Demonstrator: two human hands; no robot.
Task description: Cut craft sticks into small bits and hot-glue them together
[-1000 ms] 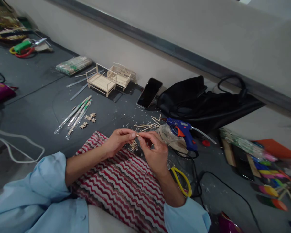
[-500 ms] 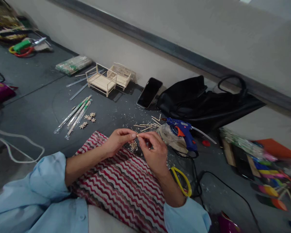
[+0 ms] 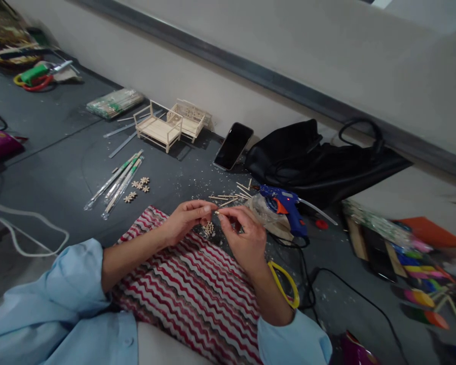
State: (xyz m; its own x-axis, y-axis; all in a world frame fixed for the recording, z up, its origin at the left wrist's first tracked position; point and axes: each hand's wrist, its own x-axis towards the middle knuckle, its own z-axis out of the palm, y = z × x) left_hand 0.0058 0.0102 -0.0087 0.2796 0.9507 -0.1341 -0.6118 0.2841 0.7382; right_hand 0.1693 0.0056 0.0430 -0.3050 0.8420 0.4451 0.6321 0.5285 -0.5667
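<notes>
My left hand (image 3: pixel 186 219) and my right hand (image 3: pixel 243 237) meet fingertip to fingertip above my lap, both pinched on a tiny wooden piece (image 3: pixel 216 212) held between them. Just below the fingers lies a small pile of wooden bits (image 3: pixel 209 229) on the red and white zigzag cloth (image 3: pixel 197 289). Thin wooden sticks (image 3: pixel 231 195) are scattered on the grey floor beyond my hands. A blue glue gun (image 3: pixel 285 208) rests to the right of my right hand, on a clear plastic bag.
Yellow-handled scissors (image 3: pixel 287 284) lie by my right wrist. Two miniature wooden beds (image 3: pixel 171 125), a black phone (image 3: pixel 233 146) and a black bag (image 3: pixel 323 159) stand along the wall. Wrapped sticks (image 3: pixel 116 183) and small wooden flowers (image 3: pixel 139 187) lie left; coloured craft material (image 3: pixel 414 253) lies right.
My hands have stayed together over my lap with only slight finger movement on the tiny piece. The view has shifted a little.
</notes>
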